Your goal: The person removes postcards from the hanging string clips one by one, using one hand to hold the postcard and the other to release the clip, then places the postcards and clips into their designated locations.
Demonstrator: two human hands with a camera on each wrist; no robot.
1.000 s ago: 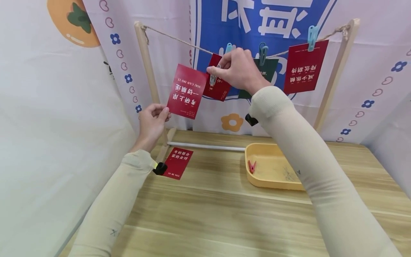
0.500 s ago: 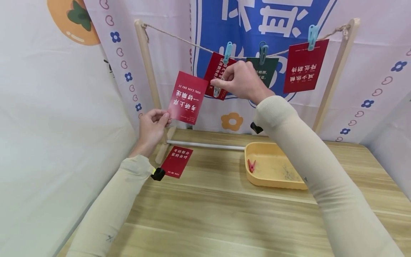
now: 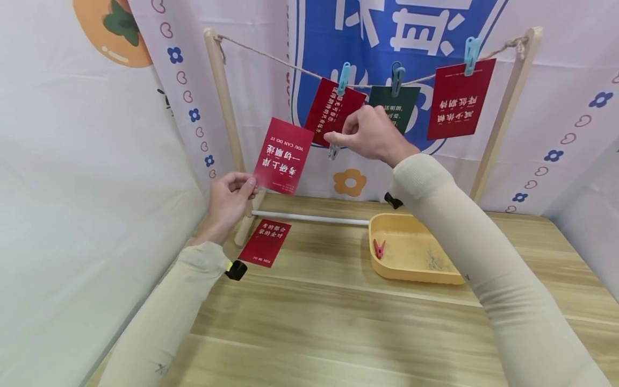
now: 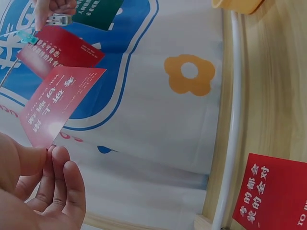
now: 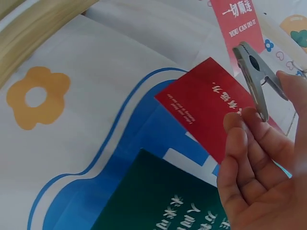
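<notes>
My left hand (image 3: 228, 200) pinches a red card (image 3: 282, 156) by its lower left corner, holding it up below the string (image 3: 271, 56). Between the thumb and fingers of my right hand (image 3: 372, 131) is a grey clothespin (image 5: 256, 72), its jaws pointing away from the fingers toward the held card but apart from it. Just behind that hand a second red card (image 3: 319, 118) hangs from the string by a blue clothespin (image 3: 344, 78). A green card (image 3: 408, 102) and another red card (image 3: 461, 102) hang further right, each under its own clothespin.
A wooden post (image 3: 224, 97) carries the string at the left, another post (image 3: 508, 107) at the right. A white rod (image 3: 314, 218) runs low between them. One red card (image 3: 266, 244) lies on the table. A yellow tray (image 3: 401, 247) holds a red clothespin (image 3: 379, 249).
Both hands have come down. The held card has sunk lower with my left hand, and the grey clothespin has moved down and slightly right, uncovering more of the hanging red card.
</notes>
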